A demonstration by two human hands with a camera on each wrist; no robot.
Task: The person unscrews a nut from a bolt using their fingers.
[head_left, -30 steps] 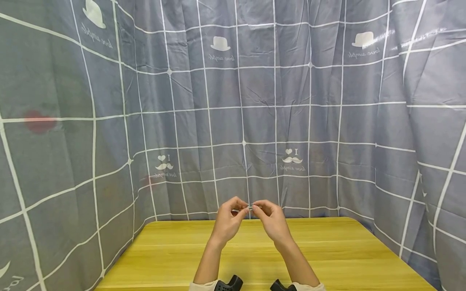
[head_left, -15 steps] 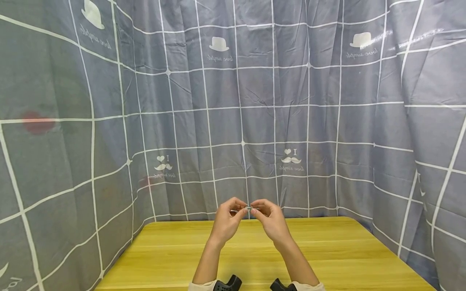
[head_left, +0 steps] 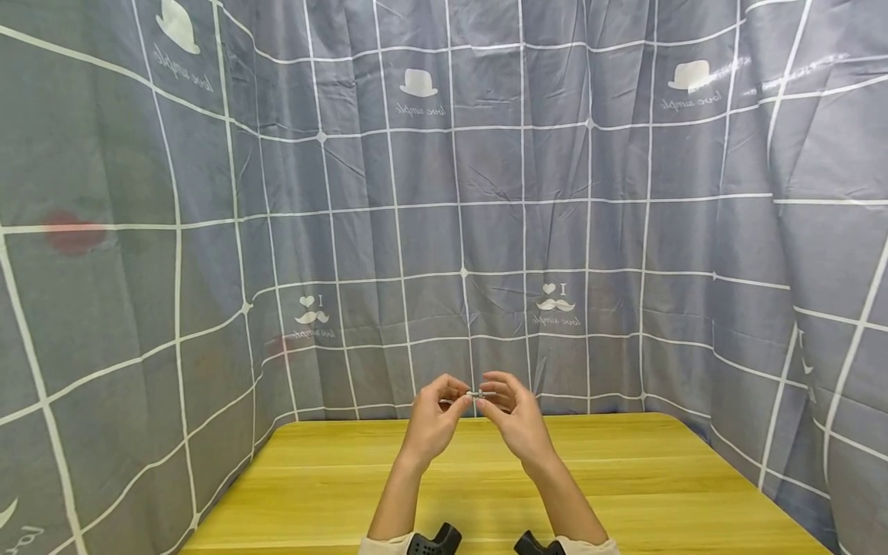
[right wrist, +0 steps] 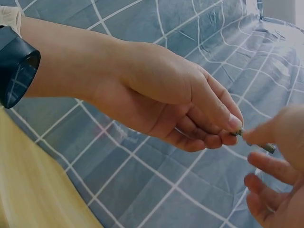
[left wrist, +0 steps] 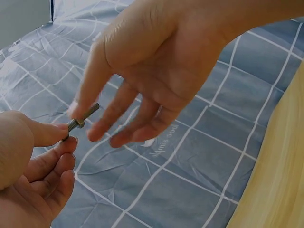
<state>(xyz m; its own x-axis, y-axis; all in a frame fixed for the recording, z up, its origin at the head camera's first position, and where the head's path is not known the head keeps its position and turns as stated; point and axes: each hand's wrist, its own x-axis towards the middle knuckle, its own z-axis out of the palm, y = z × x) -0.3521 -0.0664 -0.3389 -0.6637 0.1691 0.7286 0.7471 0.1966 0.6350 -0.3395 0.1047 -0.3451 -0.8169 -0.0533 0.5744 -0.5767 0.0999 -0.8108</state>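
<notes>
Above the far part of the table, my left hand (head_left: pixel 432 425) pinches one end of a small metal bolt (left wrist: pixel 91 111) between thumb and fingertips. The bolt lies nearly level in the head view and points to the right. A small nut or collar (left wrist: pixel 80 123) sits partway along it, beside a coarser ridged stretch. My right hand (head_left: pixel 520 422) is around the bolt's free end with its fingers spread off it. Its thumb is at or very near the nut; I cannot tell whether it touches. The end in my left fingertips is hidden.
A yellow wood-grain table (head_left: pixel 472 493) spreads below both hands. Grey curtain (head_left: pixel 430 231) with white grid lines stands behind it and along both sides. Black wrist-worn devices (head_left: pixel 435 541) are at both cuffs.
Half a second ago my right fingertips were together on the bolt. Now those fingers have lifted and spread, and more of the bolt shows. My left hand stays almost still.
</notes>
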